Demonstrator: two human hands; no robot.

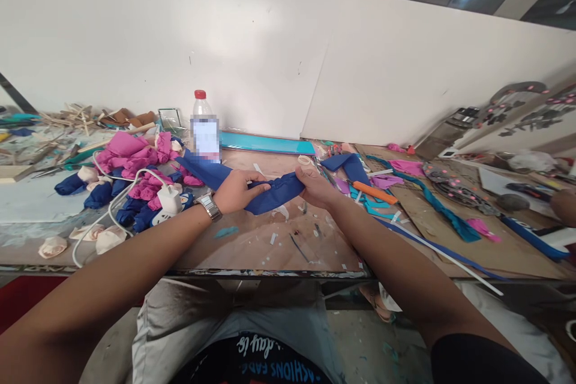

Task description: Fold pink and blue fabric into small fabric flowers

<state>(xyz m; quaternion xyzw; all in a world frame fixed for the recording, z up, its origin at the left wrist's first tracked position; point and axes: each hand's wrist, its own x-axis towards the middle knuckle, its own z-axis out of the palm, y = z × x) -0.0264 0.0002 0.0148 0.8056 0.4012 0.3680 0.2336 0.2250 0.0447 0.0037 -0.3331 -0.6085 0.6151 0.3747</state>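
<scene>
My left hand [236, 191] and right hand [316, 186] pinch a navy fabric strip [275, 197], seemingly only part-gathered, nearer me than the red-capped bottle [204, 132], while cream rosettes [53, 246] left of the bottle look finished.

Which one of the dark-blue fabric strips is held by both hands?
The wrinkled dark-blue fabric strip held between the left hand and right hand; the other dark-blue strips lie farther right, outside either grip.

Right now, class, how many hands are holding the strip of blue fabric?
2. The left hand, below a metal watch, holds the blue fabric partway along; the right hand grips its right end. Some fingers are hidden.
</scene>
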